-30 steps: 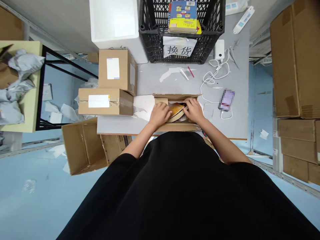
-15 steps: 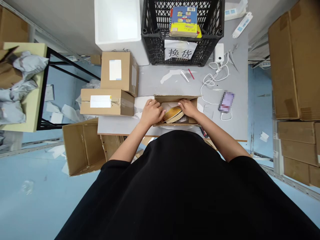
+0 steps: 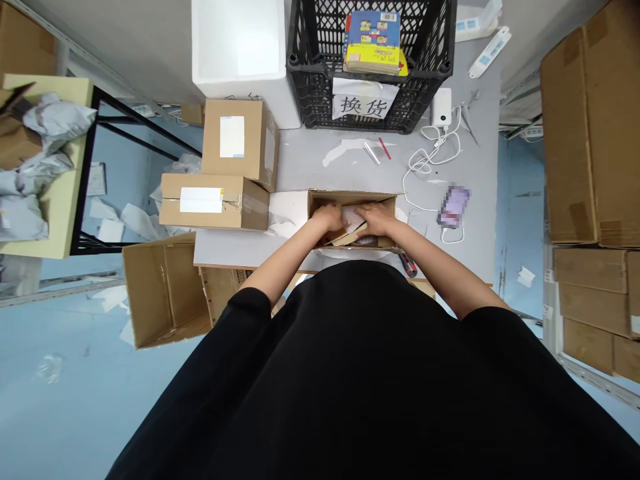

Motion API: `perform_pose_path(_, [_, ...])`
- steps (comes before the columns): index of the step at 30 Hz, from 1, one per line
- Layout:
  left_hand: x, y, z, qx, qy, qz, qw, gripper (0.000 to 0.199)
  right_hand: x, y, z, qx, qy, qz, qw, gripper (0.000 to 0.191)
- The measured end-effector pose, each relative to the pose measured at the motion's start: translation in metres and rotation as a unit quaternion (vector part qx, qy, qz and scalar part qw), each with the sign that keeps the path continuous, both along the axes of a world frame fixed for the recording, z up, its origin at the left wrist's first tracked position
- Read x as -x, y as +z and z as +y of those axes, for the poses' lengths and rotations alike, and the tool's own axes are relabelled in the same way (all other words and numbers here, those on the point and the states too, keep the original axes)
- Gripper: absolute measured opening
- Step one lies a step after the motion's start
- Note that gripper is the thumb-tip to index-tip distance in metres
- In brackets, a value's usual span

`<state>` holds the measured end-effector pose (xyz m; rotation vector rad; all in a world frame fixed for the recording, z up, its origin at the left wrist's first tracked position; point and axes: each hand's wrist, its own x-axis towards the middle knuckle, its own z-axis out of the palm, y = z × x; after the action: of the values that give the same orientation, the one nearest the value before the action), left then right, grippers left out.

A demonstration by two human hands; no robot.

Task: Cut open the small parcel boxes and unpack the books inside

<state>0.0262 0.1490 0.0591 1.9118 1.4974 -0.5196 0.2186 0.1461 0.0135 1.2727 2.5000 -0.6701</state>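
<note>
An open cardboard box [image 3: 319, 198] stands near the front edge of the table, and both my hands reach down inside it. In it lies a tan, book-like item [image 3: 349, 235], its pale page edges turned toward me, with whitish wrapping [image 3: 351, 217] behind it. My left hand [image 3: 327, 217] is closed at the item's left end, fingertips partly hidden. My right hand [image 3: 374, 219] is bent over its right end, the thumb against it and the other fingers reaching left. Lower parts of both hands are hidden by the box.
Two closed cartons [image 3: 233, 137] stand at left, before a white foam box [image 3: 237, 47]. A black crate [image 3: 320, 100] with books [image 3: 373, 40] is at the back. At right are a cable [image 3: 423, 160] and phone [image 3: 454, 205]; a box cutter [image 3: 409, 265] lies at the front edge.
My left hand has moved right and down from the box's left rim into it. My right hand has sunk deeper. The item's orange-yellow face, visible earlier, is now mostly covered.
</note>
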Motion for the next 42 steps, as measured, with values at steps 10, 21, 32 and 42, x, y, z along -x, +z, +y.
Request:
perform_pose_path(10, [0.005, -0.007, -0.021, 0.119, -0.136, 0.007, 0.984, 0.064, 0.000, -0.006, -0.021, -0.032, 0.086, -0.095, 0.991, 0.070])
perform_pose_path(21, [0.019, -0.022, -0.027, 0.054, -0.166, -0.050, 0.983, 0.091, 0.016, -0.018, -0.028, -0.086, 0.154, -0.073, 0.982, 0.037])
perform_pose_path(32, [0.019, -0.001, -0.044, -0.090, -0.097, -0.057, 0.990, 0.053, 0.025, 0.037, -0.032, -0.029, 0.053, -0.030, 0.998, 0.039])
perform_pose_path(42, [0.033, 0.051, -0.035, -0.167, -0.140, -0.068, 0.974, 0.036, 0.028, 0.114, -0.030, -0.053, 0.026, -0.010, 0.998, 0.033])
